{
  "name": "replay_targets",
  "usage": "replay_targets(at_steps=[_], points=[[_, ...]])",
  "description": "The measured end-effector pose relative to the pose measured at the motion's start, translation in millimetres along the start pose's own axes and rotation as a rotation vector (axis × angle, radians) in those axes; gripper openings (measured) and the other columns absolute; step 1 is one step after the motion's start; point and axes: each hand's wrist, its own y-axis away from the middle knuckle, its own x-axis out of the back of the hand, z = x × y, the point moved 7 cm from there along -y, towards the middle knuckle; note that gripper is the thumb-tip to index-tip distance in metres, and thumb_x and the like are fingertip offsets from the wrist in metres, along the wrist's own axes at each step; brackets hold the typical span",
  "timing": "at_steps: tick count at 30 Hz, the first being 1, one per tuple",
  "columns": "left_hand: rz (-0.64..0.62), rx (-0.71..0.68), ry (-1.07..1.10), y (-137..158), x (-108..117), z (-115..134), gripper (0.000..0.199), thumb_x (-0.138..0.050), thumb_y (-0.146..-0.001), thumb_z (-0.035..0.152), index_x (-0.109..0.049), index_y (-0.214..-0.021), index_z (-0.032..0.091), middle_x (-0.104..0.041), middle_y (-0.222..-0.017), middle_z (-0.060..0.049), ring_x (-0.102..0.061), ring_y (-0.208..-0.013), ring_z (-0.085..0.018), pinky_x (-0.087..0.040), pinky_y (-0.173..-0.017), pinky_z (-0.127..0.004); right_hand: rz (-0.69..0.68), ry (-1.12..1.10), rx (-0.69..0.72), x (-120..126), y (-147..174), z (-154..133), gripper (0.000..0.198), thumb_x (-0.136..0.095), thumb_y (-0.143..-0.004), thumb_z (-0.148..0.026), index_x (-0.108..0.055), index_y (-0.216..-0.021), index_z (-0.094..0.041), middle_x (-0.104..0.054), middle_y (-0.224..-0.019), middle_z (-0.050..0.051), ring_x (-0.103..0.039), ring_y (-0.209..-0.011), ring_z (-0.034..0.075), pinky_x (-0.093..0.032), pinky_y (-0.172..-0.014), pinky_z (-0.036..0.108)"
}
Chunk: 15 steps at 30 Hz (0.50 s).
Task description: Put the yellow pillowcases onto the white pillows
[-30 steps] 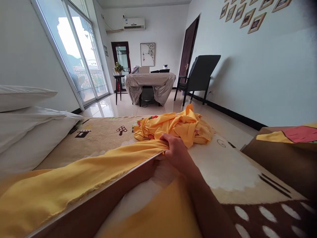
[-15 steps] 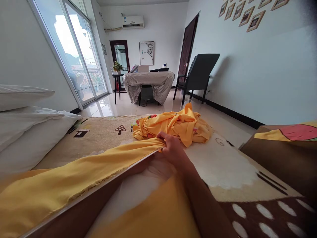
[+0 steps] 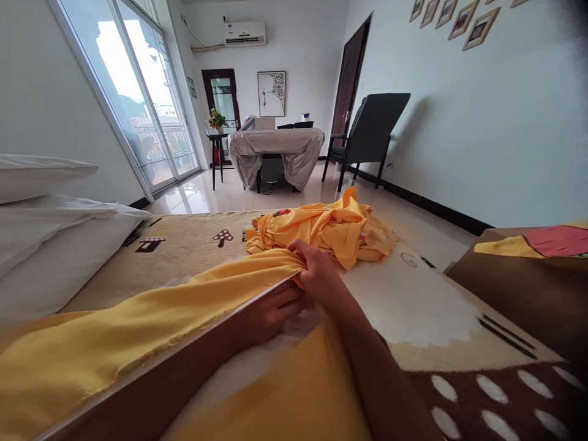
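Head: yellow cloth (image 3: 151, 318) in right hand (image 3: 319, 275)

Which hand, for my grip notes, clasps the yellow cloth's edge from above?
The right hand, over the gathered edge of the yellow cloth; the left hand is below it.

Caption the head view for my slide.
Right hand grips yellow cloth by its edge, left hand below; crumpled yellow printed fabric lies beyond.

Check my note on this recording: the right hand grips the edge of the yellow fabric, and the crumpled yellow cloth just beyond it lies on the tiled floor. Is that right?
Not quite: the resting place is wrong. The head view shows the crumpled yellow cloth lying on the patterned blanket. The right hand does grip the edge of the yellow fabric.
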Motion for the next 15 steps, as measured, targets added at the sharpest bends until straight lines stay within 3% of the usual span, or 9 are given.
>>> replay_targets(at_steps=[3,8,11,15], points=[[0.031,-0.055,-0.088,-2.1,-0.8,4.2,0.033,-0.033,-0.095,0.021,-0.061,-0.113,0.017,-0.060,-0.121,-0.010,-0.048,-0.122,-0.021,-0.035,-0.110,-0.038,-0.011,0.019,-0.020,0.2,0.1,0.5,0.053,-0.040,-0.052,-0.004,-0.060,-0.099,-0.018,-0.066,-0.079,0.001,-0.056,-0.072,0.016,-0.039,-0.067,0.022],[0.086,0.161,-0.039,-7.9,-2.4,-8.8,0.030,-0.034,-0.096,0.025,-0.056,-0.116,0.021,-0.057,-0.128,-0.007,-0.045,-0.126,-0.020,-0.033,-0.112,-0.039,0.012,0.090,-0.041,2.9,1.3,0.5,0.049,-0.041,-0.054,-0.005,-0.060,-0.097,-0.019,-0.065,-0.076,0.002,-0.057,-0.072,0.017,-0.038,-0.067,0.024],[0.090,0.205,0.001,-8.9,-5.3,-11.6,0.035,-0.036,-0.095,0.029,-0.050,-0.126,0.022,-0.052,-0.134,-0.007,-0.042,-0.129,-0.021,-0.030,-0.114,-0.041,0.016,0.118,-0.046,2.5,1.9,0.3,0.047,-0.042,-0.055,-0.005,-0.059,-0.097,-0.019,-0.066,-0.079,0.003,-0.058,-0.074,0.018,-0.039,-0.068,0.024],[0.164,0.398,0.214,-6.0,-8.0,-26.1,0.037,-0.038,-0.095,0.034,-0.049,-0.129,0.027,-0.054,-0.133,-0.002,-0.041,-0.130,-0.022,-0.028,-0.115,-0.041,0.025,0.144,-0.074,3.0,2.6,1.0,0.046,-0.044,-0.057,-0.005,-0.059,-0.098,-0.019,-0.068,-0.084,0.005,-0.060,-0.078,0.020,-0.039,-0.069,0.025]])
